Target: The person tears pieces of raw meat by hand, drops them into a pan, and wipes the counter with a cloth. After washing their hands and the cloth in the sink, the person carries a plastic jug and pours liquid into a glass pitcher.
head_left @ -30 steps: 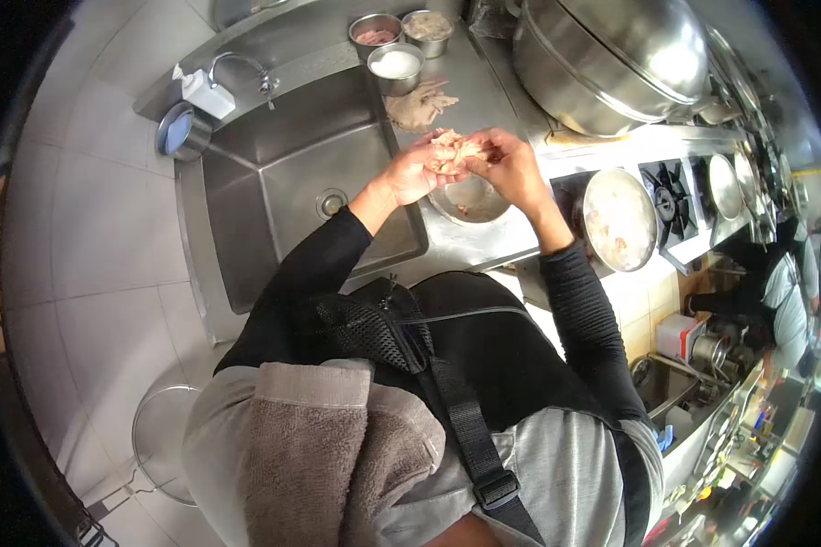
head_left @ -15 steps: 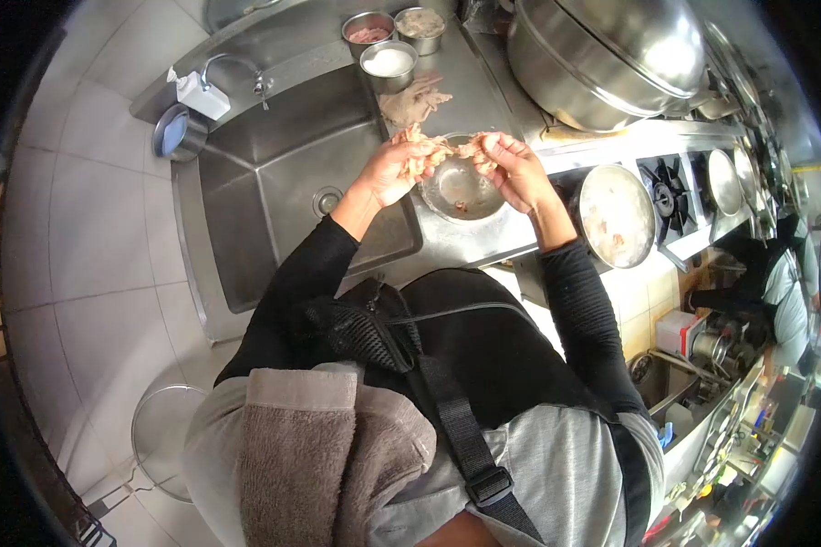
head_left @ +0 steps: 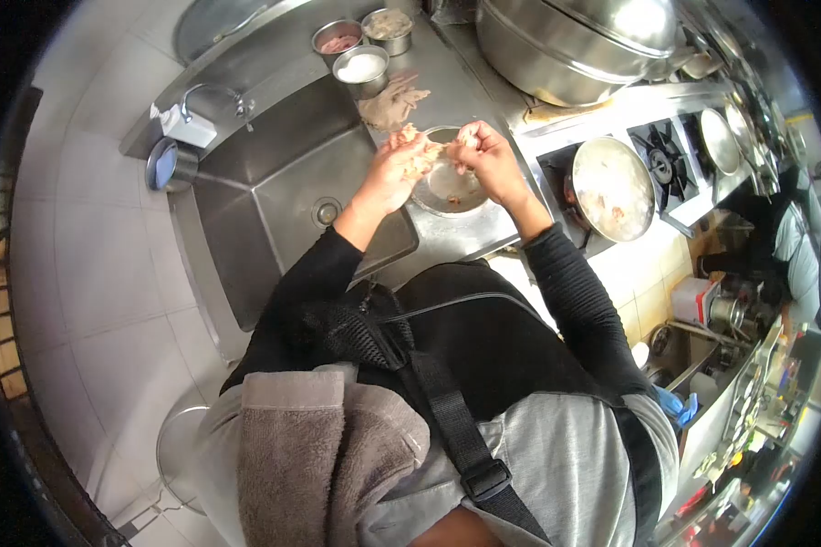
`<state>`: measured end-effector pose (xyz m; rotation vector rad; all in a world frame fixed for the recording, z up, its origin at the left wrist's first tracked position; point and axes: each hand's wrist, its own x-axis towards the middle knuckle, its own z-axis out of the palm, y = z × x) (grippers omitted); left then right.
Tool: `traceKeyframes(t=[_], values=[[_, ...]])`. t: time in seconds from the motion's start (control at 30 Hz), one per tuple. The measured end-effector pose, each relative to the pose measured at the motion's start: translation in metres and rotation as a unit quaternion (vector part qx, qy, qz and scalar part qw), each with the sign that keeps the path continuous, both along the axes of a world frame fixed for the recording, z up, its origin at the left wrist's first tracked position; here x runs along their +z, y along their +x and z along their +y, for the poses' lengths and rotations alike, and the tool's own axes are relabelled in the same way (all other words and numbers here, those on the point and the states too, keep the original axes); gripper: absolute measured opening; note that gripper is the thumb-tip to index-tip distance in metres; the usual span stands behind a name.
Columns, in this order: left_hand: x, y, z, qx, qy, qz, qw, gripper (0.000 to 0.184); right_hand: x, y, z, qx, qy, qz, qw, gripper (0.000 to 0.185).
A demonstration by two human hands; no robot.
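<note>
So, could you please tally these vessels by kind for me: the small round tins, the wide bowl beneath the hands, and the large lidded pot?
Small round tins: 3 (the pink-filled tin, the pale-filled tin and the white-filled tin)
Wide bowl: 1
Large lidded pot: 1
Total: 5

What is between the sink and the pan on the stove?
In the head view, a round metal bowl on the counter, partly under the right hand, lies between the sink and the pan.
</note>
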<state>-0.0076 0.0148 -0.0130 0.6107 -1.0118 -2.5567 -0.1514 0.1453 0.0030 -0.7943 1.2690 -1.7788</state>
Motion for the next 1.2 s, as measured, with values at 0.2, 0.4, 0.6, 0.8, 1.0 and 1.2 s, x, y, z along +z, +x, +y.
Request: traceKeyframes(t=[0.2, 0.4, 0.6, 0.8, 1.0, 1.2], values=[[0.015, 0.009, -0.013, 0.003, 0.141, 0.096, 0.985, 0.037, -0.013, -0.031, 0.025, 0.121, -0.203, -0.551, 0.8, 0.032], [-0.016, 0.011, -0.02, 0.006, 0.021, -0.038, 0.999, 0.032, -0.017, -0.059, 0.093, -0.038, -0.146, -0.49, 0.859, 0.024], [-0.043, 0.024, -0.045, -0.091, 0.119, 0.08, 0.985, 0.031, -0.018, -0.131, 0.186, -0.3, 0.309, -0.029, 0.902, 0.04], [0.015, 0.01, 0.003, -0.124, -0.038, -0.029, 0.991, 0.029, -0.102, -0.227, 0.256, -0.073, 0.53, 0.35, 0.768, 0.042], [0.013, 0.007, 0.015, -0.111, -0.061, -0.049, 0.991, 0.022, -0.079, -0.209, 0.228, -0.242, 0.48, 0.506, 0.675, 0.043], [0.009, -0.002, 0.019, -0.044, -0.087, -0.043, 0.994, 0.031, 0.031, -0.029, 0.072, -0.004, 0.166, 0.221, 0.961, 0.059]])
